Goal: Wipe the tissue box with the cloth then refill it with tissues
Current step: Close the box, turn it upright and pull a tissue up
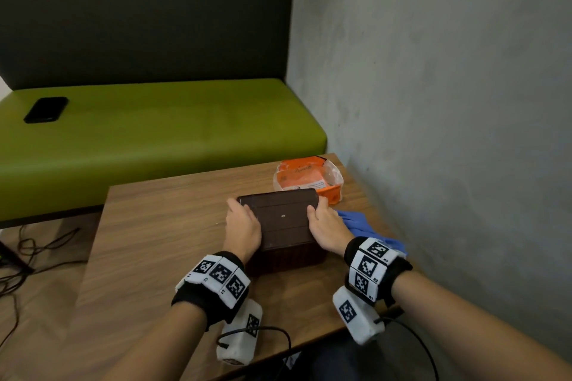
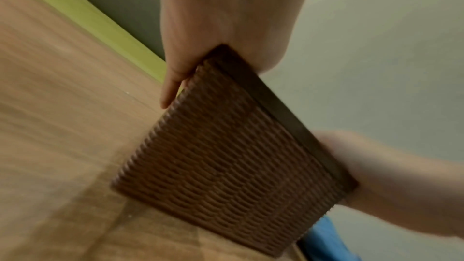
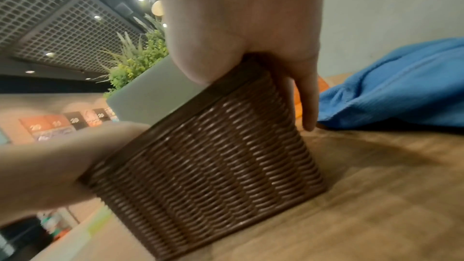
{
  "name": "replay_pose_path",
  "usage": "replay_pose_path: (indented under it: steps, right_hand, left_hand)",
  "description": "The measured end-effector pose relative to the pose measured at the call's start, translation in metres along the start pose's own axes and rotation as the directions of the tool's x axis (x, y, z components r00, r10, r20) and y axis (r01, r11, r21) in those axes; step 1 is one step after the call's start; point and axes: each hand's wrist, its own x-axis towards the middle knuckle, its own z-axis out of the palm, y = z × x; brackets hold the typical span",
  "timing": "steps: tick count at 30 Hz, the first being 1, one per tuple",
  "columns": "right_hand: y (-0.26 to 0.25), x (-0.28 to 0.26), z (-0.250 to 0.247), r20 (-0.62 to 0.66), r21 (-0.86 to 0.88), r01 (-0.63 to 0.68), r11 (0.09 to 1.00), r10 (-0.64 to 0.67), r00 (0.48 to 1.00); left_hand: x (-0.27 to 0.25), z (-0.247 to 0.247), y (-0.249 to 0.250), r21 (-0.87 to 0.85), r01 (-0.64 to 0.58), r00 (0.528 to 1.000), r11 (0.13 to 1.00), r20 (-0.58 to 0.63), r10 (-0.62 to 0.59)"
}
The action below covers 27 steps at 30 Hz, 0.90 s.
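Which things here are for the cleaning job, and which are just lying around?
For the job:
brown woven tissue box, held between left hand and right hand
blue cloth lying beside the box
orange tissue pack behind the box

Just lying about:
black phone on the green bench
cables on the floor

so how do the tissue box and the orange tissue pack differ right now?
The tissue box is dark brown, rigid and woven-textured; the tissue pack is orange and white in soft, crinkled plastic wrap. The box is gripped on opposite sides by the left hand and right hand; the pack lies untouched behind it. The box looks bigger than the pack. Both rest on the wooden table.
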Motion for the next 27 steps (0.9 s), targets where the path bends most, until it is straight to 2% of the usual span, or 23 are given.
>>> replay_pose_path:
  steps: [3, 6, 7, 9, 11, 12, 14, 15, 17, 19, 20, 21, 23, 25, 27]
  right_hand:
    - [-0.001, 0.001, -0.009, 0.091, 0.045, -0.106, 0.993, 0.101, 0.991]
    - [-0.005, 0.002, -0.016, 0.063, 0.083, -0.171, 0.982, 0.166, 0.984]
    - [-0.008, 0.002, -0.017, 0.065, 0.077, -0.184, 0.98, 0.179, 0.982]
    - [-0.011, -0.002, -0.02, 0.007, 0.109, -0.169, 0.98, 0.169, 0.986]
    - [-0.01, -0.002, -0.023, -0.128, 0.298, -0.103, 0.949, 0.147, 0.981]
    - [-0.01, -0.002, -0.025, -0.178, 0.433, -0.08, 0.898, 0.173, 0.969]
    - [-0.009, -0.001, -0.026, -0.199, 0.628, -0.07, 0.775, 0.247, 0.948]
    - [-0.01, -0.002, -0.027, -0.207, 0.658, -0.057, 0.751, 0.252, 0.945]
    - [-0.011, -0.004, -0.028, -0.231, 0.631, -0.007, 0.776, 0.196, 0.953]
    - [-0.013, -0.009, -0.028, -0.246, 0.518, 0.058, 0.853, 0.084, 0.966]
    - [-0.013, -0.011, -0.028, -0.254, 0.432, 0.091, 0.897, 0.024, 0.967]
    - [-0.011, -0.012, -0.027, -0.242, 0.33, 0.109, 0.938, -0.028, 0.97]
    - [-0.007, -0.018, -0.02, -0.208, 0.19, 0.156, 0.969, -0.115, 0.971]
    - [-0.001, -0.027, -0.015, -0.236, 0.147, 0.226, 0.963, -0.187, 0.954]
    - [0.008, -0.033, -0.011, -0.309, 0.122, 0.29, 0.949, -0.241, 0.92]
  left_hand:
    - [0.001, -0.005, 0.008, -0.036, 0.14, 0.99, 0.989, 0.034, -0.139]
    - [0.004, -0.008, 0.011, -0.032, 0.256, 0.964, 0.966, 0.086, -0.252]
    - [0.003, -0.008, 0.014, -0.035, 0.248, 0.965, 0.968, 0.092, -0.244]
    - [0.001, -0.012, 0.018, -0.061, 0.132, 0.991, 0.989, 0.038, -0.129]
    - [-0.005, -0.021, 0.024, -0.176, -0.044, 0.993, 0.983, -0.113, 0.024]
    - [-0.008, -0.026, 0.026, -0.249, -0.103, 0.981, 0.963, -0.188, 0.056]
    - [-0.008, -0.032, 0.024, -0.415, -0.135, 0.968, 0.9, -0.247, 0.031]
    - [-0.006, -0.033, 0.023, -0.479, -0.108, 0.979, 0.871, -0.202, 0.01]
    - [-0.006, -0.031, 0.022, -0.534, -0.034, 0.999, 0.845, -0.012, 0.033]
    - [-0.01, -0.028, 0.017, -0.565, 0.047, 0.982, 0.824, 0.177, 0.065]
    - [-0.013, -0.027, 0.013, -0.567, 0.058, 0.975, 0.821, 0.21, 0.076]
    - [-0.015, -0.026, 0.007, -0.537, 0.02, 0.976, 0.843, 0.193, 0.099]
    - [-0.016, -0.026, -0.011, -0.36, -0.182, 0.967, 0.915, 0.104, 0.233]
    - [-0.017, -0.025, -0.023, -0.195, -0.371, 0.911, 0.908, 0.113, 0.397]
    - [-0.017, -0.024, -0.025, -0.117, -0.47, 0.863, 0.875, 0.145, 0.484]
